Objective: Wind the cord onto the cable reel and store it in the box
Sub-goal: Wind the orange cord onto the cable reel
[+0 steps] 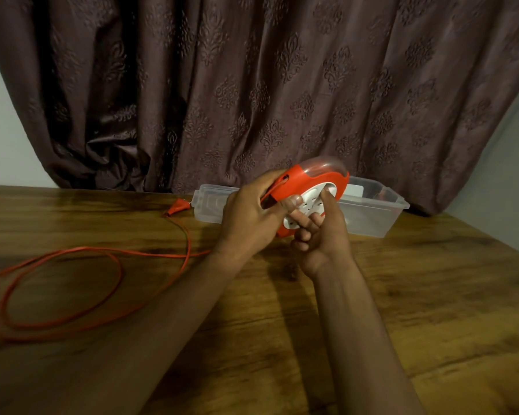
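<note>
An orange cable reel (307, 179) with a white socket face and a clear top rim is held above the wooden table (432, 295), tilted toward me. My left hand (249, 218) grips its left side, thumb on the white face. My right hand (322, 235) pinches a part of the white centre disc with curled fingers. The orange cord (72, 295) leaves the reel's left side, passes behind my left hand and lies in loose loops on the table at left. Its orange plug (179, 206) rests near the back edge.
A clear plastic box (375, 218) stands open on the table behind the reel, with small items inside at its right end. A dark patterned curtain (252, 85) hangs behind the table. The table's right edge runs diagonally at the far right.
</note>
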